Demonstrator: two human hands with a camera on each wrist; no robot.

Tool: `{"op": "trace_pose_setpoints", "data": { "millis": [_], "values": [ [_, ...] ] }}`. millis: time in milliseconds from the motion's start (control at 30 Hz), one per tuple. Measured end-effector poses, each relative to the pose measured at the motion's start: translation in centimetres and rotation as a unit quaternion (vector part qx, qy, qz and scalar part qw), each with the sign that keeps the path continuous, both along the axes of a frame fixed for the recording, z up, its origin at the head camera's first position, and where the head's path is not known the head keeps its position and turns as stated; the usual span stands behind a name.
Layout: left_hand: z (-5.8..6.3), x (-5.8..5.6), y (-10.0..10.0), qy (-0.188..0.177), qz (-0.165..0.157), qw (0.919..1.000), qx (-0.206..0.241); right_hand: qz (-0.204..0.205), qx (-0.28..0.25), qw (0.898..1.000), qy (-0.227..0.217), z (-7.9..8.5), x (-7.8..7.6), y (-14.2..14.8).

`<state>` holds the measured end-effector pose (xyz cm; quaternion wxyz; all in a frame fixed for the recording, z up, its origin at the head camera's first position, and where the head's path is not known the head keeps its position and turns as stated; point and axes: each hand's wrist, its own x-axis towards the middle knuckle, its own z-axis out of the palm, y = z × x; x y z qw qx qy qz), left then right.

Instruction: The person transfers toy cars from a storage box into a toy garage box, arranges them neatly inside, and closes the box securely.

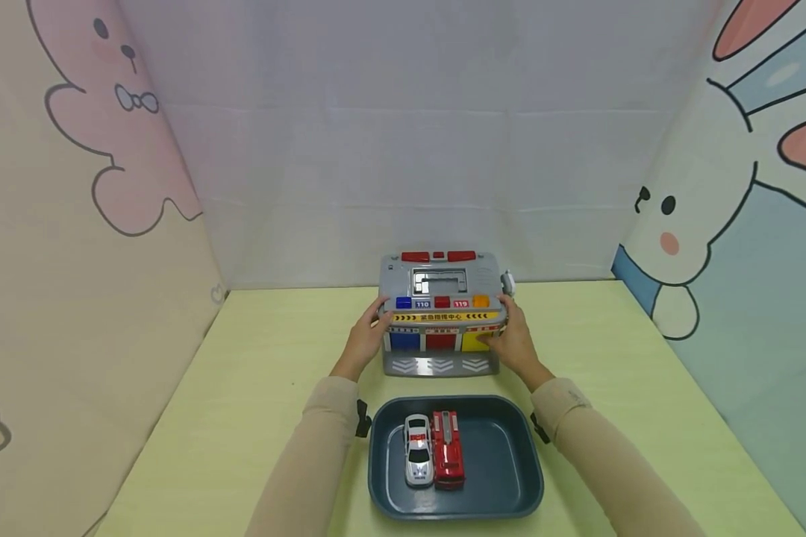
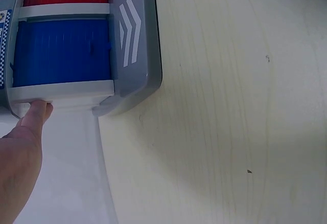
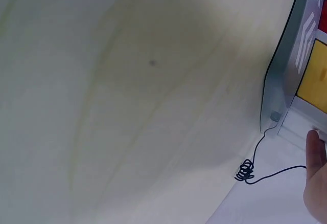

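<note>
Grey toy garage sits between left hand and right hand, both gripping its sides.

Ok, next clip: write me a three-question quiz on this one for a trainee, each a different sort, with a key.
1. True or false: in the head view, the white car lies to the left of the red fire truck in the tray.

2. Which front panel of the grey toy station does the right hand touch?
A) blue
B) red
C) yellow

3. Fill in: in the right wrist view, a dark coiled ____ shows near the toy station.

Key:
1. True.
2. C, the yellow panel.
3. Cord.
</note>
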<state>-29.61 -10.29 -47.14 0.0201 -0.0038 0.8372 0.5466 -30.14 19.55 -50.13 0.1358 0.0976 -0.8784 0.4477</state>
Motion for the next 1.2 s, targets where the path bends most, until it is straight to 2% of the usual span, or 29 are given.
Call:
{"op": "trace_pose_setpoints", "data": {
  "millis": [167, 400, 667, 833, 1200],
  "values": [
    [-0.12, 0.11, 0.09, -0.002, 0.003, 1.0000, -0.004, -0.017, 0.007, 1.000, 0.005, -0.03, 0.04, -0.10],
    [-0.28, 0.26, 0.10, 0.000, 0.002, 1.0000, 0.003, -0.015, 0.008, 1.000, 0.018, -0.11, 0.01, -0.13],
    [-0.18, 0.56, 0.11, -0.002, 0.000, 1.0000, -0.001, -0.016, 0.020, 1.000, 0.012, -0.16, 0.04, -0.09],
    [-0.13, 0.34, 0.00, 0.001, -0.003, 1.0000, 0.000, -0.015, 0.025, 0.999, 0.024, -0.14, 0.05, -0.10],
    [-0.03, 0.06, -0.11, 0.002, -0.002, 1.0000, -0.007, -0.001, 0.016, 1.000, 0.016, 0.47, 0.25, -0.18]
  ]
}}
